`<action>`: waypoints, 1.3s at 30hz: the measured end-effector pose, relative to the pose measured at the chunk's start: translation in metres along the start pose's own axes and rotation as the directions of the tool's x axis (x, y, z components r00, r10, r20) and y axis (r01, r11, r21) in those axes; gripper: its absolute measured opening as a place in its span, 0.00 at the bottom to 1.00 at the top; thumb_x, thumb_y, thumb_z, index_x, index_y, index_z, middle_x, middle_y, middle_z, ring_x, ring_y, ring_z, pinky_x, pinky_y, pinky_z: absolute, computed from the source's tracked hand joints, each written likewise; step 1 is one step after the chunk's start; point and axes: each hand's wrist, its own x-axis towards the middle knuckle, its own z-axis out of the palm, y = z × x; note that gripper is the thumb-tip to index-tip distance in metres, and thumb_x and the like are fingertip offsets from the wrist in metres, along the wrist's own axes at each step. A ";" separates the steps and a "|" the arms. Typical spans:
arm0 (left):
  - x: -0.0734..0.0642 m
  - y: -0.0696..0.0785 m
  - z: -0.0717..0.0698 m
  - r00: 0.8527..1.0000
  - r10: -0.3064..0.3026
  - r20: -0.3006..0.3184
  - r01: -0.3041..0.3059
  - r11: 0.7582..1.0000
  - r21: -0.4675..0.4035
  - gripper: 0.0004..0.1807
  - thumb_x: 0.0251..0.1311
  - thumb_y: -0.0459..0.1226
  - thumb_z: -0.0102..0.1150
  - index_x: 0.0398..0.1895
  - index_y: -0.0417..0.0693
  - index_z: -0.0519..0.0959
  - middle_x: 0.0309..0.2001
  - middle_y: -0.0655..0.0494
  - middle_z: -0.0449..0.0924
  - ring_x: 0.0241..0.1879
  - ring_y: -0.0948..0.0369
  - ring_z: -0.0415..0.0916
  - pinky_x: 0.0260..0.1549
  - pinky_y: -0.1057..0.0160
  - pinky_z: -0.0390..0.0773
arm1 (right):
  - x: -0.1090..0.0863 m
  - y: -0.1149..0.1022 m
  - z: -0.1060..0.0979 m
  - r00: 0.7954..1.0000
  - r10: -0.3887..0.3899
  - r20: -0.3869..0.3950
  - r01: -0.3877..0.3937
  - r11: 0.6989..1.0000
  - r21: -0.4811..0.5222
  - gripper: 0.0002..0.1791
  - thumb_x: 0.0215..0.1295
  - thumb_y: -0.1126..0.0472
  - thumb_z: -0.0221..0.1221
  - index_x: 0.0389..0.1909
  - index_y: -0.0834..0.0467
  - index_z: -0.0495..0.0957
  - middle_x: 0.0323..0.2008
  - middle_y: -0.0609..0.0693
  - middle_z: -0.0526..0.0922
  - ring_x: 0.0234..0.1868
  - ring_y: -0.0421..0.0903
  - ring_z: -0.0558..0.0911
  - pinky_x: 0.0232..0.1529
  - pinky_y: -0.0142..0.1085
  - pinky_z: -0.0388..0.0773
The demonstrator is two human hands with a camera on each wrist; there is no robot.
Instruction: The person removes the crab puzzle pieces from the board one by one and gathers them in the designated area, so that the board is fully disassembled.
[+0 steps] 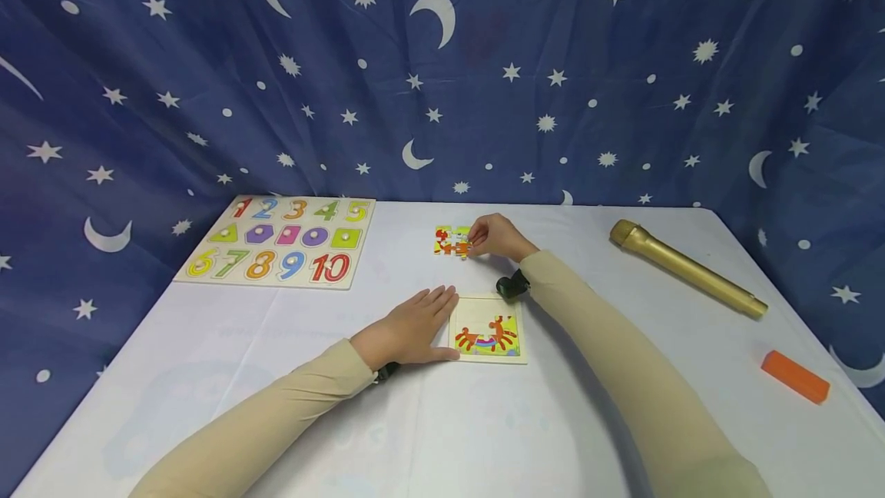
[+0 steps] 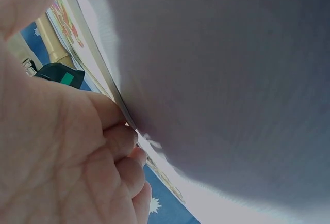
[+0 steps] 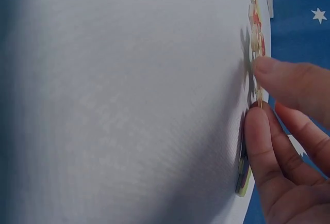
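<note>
My left hand (image 1: 415, 329) lies with fingers extended along the left side of a small wooden puzzle tray (image 1: 523, 329), thumb at its lower left corner. Inside the tray, the fitted lower pieces (image 1: 487, 336) show an orange animal's legs and a rainbow; its upper left is bare board. Farther back, a cluster of loose jigsaw pieces (image 1: 445, 240) in red, yellow and green lies on the table. At the cluster's right side my right hand (image 1: 498, 237) pinches a jigsaw piece (image 3: 259, 96) between thumb and finger. The fingers partly hide that piece.
A wooden number and shape board (image 1: 276, 240) lies at the back left. To the right are a gold microphone (image 1: 684, 267) and an orange block (image 1: 795, 376). A blue curtain (image 1: 442, 98) with moons and stars hangs behind the white table (image 1: 442, 429).
</note>
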 end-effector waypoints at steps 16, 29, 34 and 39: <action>-0.003 0.001 -0.004 1.000 -0.010 0.005 0.010 1.000 -0.010 0.50 0.60 0.66 0.43 0.74 0.42 0.46 0.76 0.50 0.44 0.75 0.56 0.42 0.73 0.57 0.47 | -0.002 -0.007 0.000 0.999 0.011 -0.031 -0.015 0.990 -0.141 0.13 0.46 0.68 0.71 0.35 0.64 0.84 0.29 0.54 0.84 0.26 0.39 0.75 0.27 0.25 0.71; -0.002 0.002 -0.004 1.000 -0.009 -0.002 0.009 1.000 -0.002 0.50 0.60 0.66 0.43 0.74 0.43 0.47 0.76 0.50 0.44 0.75 0.56 0.43 0.73 0.57 0.48 | 0.001 -0.005 -0.001 0.999 0.019 -0.030 -0.024 0.985 -0.168 0.13 0.46 0.67 0.71 0.35 0.64 0.84 0.29 0.54 0.84 0.26 0.39 0.74 0.27 0.25 0.71; -0.001 0.002 -0.002 1.000 -0.011 0.002 0.011 1.000 0.008 0.50 0.60 0.67 0.41 0.74 0.43 0.46 0.76 0.50 0.43 0.75 0.56 0.42 0.73 0.58 0.47 | -0.012 -0.008 -0.007 1.000 -0.001 -0.021 -0.002 0.991 -0.131 0.16 0.48 0.64 0.70 0.39 0.64 0.83 0.33 0.56 0.85 0.29 0.40 0.77 0.31 0.26 0.73; -0.002 0.002 -0.002 1.000 -0.015 0.007 0.015 1.000 -0.002 0.50 0.59 0.67 0.41 0.74 0.44 0.46 0.76 0.50 0.43 0.75 0.56 0.41 0.74 0.58 0.47 | -0.039 -0.013 -0.017 0.998 -0.055 0.022 0.057 0.996 -0.071 0.19 0.48 0.65 0.70 0.43 0.66 0.82 0.37 0.58 0.84 0.32 0.41 0.79 0.36 0.30 0.78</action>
